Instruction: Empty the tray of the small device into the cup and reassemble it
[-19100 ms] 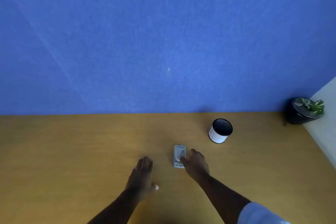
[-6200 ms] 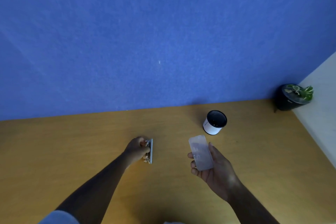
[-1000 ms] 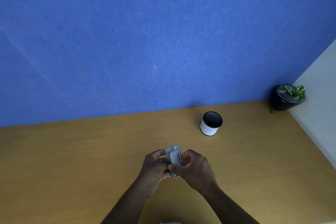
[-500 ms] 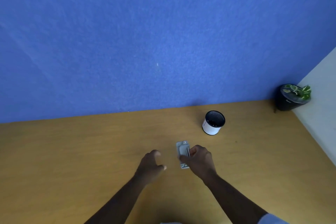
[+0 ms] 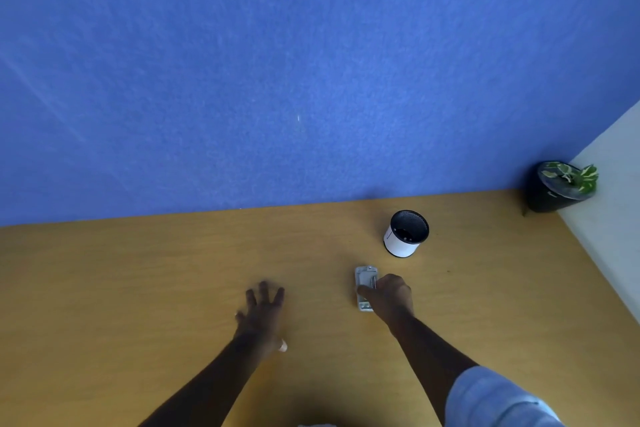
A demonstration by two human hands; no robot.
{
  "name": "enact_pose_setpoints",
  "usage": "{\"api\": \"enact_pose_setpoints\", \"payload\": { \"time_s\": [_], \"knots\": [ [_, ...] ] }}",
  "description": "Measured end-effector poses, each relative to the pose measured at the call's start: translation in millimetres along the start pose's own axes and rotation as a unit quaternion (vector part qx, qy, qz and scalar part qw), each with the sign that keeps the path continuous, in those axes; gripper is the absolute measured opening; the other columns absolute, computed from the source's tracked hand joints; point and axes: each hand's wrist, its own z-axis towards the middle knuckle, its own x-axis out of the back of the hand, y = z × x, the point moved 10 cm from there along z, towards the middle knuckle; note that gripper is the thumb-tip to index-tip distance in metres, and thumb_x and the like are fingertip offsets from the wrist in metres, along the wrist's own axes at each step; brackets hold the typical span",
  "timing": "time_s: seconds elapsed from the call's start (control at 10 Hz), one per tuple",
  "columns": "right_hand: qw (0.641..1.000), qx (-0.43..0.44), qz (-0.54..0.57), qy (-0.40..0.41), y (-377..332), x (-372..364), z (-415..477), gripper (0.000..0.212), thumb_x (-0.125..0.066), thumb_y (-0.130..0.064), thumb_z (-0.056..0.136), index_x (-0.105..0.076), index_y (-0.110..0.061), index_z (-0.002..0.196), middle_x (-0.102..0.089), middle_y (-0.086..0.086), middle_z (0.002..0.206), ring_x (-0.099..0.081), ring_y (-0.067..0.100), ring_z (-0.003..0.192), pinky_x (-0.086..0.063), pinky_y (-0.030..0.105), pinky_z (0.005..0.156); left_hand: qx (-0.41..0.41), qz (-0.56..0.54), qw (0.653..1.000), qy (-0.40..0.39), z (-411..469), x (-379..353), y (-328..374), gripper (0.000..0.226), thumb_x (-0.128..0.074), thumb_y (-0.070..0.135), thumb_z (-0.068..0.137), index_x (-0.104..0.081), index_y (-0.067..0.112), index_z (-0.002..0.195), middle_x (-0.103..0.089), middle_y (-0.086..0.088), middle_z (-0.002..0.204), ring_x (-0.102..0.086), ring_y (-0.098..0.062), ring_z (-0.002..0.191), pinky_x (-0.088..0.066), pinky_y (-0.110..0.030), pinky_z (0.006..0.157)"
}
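**Inspector:** Report the step in hand.

**Operator:** The small grey rectangular plastic device (image 5: 364, 288) lies flat on the yellow-brown wooden desk (image 5: 138, 288), just short of the cup. My right hand (image 5: 389, 298) rests on its near right side, fingers curled against the casing; I cannot tell whether they grip it or only press on it. My left hand (image 5: 264, 312) is well apart from it, fingers spread wide over the bare desk, holding nothing.

**Inspector:** Is the tray fitted?

**Operator:** No separate tray shows anywhere on the desk, so I judge it seated in the body and the task at its closing stage. The seam itself is too small to confirm.

**Inspector:** Next move?

**Operator:** In my judgement, a light check that the tray sits flush, then letting go of the casing without nudging it across the desk.

**Inspector:** Containers?

**Operator:** One white cylindrical cup with a black interior (image 5: 406, 234), upright, beyond the device and slightly to its right, not touching it. A few small pale specks show at the bottom; I cannot identify them. A black pot with a green plant (image 5: 557, 189) stands in the far right corner, uninvolved.
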Motion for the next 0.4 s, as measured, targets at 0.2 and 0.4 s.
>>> {"api": "enact_pose_setpoints", "payload": {
  "time_s": [0.2, 0.4],
  "knots": [
    [1.000, 0.004, -0.024, -0.009, 3.7, -11.5, 5.0, 0.050, -0.086, -0.042, 0.079, -0.072, -0.005, 0.109, -0.078, 0.010, 0.101, -0.074, 0.022, 0.084, -0.046, 0.026, 0.052, 0.002, 0.004, 1.000, -0.011, 1.1, 0.1, -1.1, 0.125, -0.088, 0.029, 0.086, 0.003, 0.024, 0.172, 0.022, -0.017, 0.179, 0.014, -0.050, 0.164, -0.024, -0.074, 0.126],
    [0.999, 0.014, -0.032, -0.017, -1.4, -13.9, 5.2, 0.055, -0.086, -0.043, 0.081, -0.070, -0.004, 0.116, -0.072, 0.006, 0.100, -0.069, 0.020, 0.085, -0.041, 0.023, 0.049, 0.006, -0.013, 1.000, -0.018, -4.5, 3.9, 0.9, 0.126, -0.089, 0.029, 0.085, 0.003, 0.025, 0.172, 0.022, -0.017, 0.179, 0.013, -0.049, 0.165, -0.025, -0.073, 0.127]
  ]
}}
